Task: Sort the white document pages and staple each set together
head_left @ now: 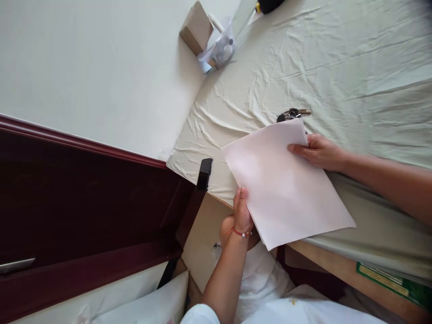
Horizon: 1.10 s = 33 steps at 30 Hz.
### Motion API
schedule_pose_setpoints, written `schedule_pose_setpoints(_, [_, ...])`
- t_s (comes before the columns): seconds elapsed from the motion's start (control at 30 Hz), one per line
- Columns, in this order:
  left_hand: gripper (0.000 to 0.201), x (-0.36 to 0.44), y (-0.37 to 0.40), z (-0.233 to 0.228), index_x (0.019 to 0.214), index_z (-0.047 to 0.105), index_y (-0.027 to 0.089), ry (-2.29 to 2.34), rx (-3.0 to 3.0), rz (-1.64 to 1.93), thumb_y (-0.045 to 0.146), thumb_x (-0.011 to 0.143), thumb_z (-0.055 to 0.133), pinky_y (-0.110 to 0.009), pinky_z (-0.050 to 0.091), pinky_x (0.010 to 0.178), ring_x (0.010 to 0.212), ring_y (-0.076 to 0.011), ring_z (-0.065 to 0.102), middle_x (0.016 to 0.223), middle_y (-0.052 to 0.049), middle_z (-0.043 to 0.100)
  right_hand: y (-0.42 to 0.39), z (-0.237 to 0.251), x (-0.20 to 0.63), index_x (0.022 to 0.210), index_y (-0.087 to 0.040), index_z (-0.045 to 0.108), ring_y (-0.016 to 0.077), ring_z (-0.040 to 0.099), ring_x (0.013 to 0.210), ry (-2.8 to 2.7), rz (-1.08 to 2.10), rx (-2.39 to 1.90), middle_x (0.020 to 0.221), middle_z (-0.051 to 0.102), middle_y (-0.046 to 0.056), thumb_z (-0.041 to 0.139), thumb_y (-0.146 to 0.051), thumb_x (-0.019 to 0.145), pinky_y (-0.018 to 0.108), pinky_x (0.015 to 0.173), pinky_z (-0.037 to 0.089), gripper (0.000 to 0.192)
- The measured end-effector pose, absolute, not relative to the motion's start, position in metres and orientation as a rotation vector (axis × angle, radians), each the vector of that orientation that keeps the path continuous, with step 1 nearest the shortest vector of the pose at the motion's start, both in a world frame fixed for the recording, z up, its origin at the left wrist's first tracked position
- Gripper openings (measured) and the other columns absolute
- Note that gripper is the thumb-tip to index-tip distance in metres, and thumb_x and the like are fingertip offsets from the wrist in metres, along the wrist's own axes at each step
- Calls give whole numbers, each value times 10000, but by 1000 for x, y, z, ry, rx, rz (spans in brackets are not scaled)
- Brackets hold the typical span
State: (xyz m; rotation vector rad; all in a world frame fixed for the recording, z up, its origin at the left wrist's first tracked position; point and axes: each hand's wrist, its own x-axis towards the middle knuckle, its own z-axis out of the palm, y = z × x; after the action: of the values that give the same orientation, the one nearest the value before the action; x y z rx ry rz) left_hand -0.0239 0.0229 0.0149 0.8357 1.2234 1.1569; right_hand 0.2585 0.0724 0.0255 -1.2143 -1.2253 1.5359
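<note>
Paper (286, 184), a plain white sheet, is the landmark in the head view, held up over the near edge of a bed (354, 67) covered by a creased pale green sheet. The left hand (242, 213) pinches the paper's lower-left edge, thumb on top and the other fingers hidden beneath, so its grip is closed on the sheet. A thin red bracelet (240, 233) circles that wrist, just below the paper's lower edge. The right hand (319, 152) holds the paper's upper-right edge, fingers curled over the top face, grip likewise closed on it. The paper lies tilted, one corner pointing down past the bed's edge, the opposite corner toward the keys.

Keys (292, 114) lie on the bed just above the paper's top corner, close to it; I cannot tell whether they touch. A small black object (204, 173) sits at the bed's corner, left of the paper and apart from it. Well above the paper, at the bed's far corner against the white wall, stand a brown box (195, 28) and a clear plastic bag (221, 48) beside it. Dark red wood panelling (84, 198) runs left of the paper. Below the paper, the person's white clothing (270, 288) shows.
</note>
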Motion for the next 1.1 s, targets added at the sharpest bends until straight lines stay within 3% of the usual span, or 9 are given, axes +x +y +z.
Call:
schedule_pose_setpoints(0.27, [541, -27, 33, 11, 1033, 796, 176, 1284, 794, 1016, 586, 707, 931, -438, 618, 1029, 1119, -324, 797, 1024, -109, 849, 69, 29, 258, 846, -195, 698, 168, 675, 647, -1089, 1611, -1209, 801, 744, 34, 839, -572, 846, 273, 588, 561, 402])
schedule_pose_setpoints(0.43, [562, -23, 38, 8, 967, 805, 146, 1355, 812, 994, 646, 728, 897, -420, 635, 963, 1031, -324, 812, 926, -111, 843, 73, 25, 264, 1017, -198, 760, 230, 763, 759, -1017, 1777, -1118, 933, 800, 61, 929, -532, 732, 349, 693, 656, 470])
schedule_pose_setpoints(0.57, [601, -23, 48, 10, 1019, 809, 137, 1315, 839, 969, 664, 740, 884, -416, 629, 981, 1065, -325, 804, 974, -121, 847, 77, 18, 264, 1012, -195, 795, 258, 777, 817, -1100, 1761, -1159, 941, 800, 59, 955, -464, 700, 401, 752, 681, 443])
schedule_pose_setpoints(0.7, [599, -25, 58, 9, 1143, 803, 156, 1244, 843, 915, 626, 778, 879, -415, 602, 1048, 1126, -306, 786, 1076, -119, 847, 77, 19, 260, 956, -183, 795, 251, 767, 813, -1032, 1729, -1198, 927, 792, 63, 907, -464, 790, 398, 759, 676, 345])
schedule_pose_setpoints(0.83, [613, -28, 63, 10, 1093, 818, 162, 1215, 890, 844, 670, 754, 876, -423, 588, 1038, 1091, -299, 776, 1048, -121, 842, 75, 21, 259, 923, -198, 775, 263, 768, 841, -1006, 1714, -1239, 959, 792, 57, 952, -457, 735, 416, 764, 678, 365])
schedule_pose_setpoints(0.97, [583, -35, 57, 16, 837, 780, 187, 1396, 1109, 776, 769, 795, 770, -348, 572, 802, 811, -237, 718, 767, -61, 769, 75, 21, 265, 923, -218, 762, 267, 768, 856, -981, 1640, -1299, 980, 797, 51, 950, -505, 728, 422, 770, 679, 395])
schedule_pose_setpoints(1.03, [648, -42, 48, 22, 647, 668, 210, 1538, 1258, 703, 829, 840, 661, -311, 458, 598, 577, -172, 556, 577, -12, 625, 77, 21, 269, 938, -227, 756, 274, 773, 877, -948, 1586, -1295, 997, 802, 54, 946, -526, 726, 421, 769, 684, 414])
schedule_pose_setpoints(1.1, [707, -50, 39, 29, 552, 575, 221, 1625, 1387, 597, 841, 892, 570, -302, 354, 534, 496, -145, 449, 488, 6, 519, 80, 20, 272, 964, -233, 753, 292, 783, 925, -919, 1558, -1265, 1020, 808, 61, 936, -539, 733, 435, 791, 690, 425])
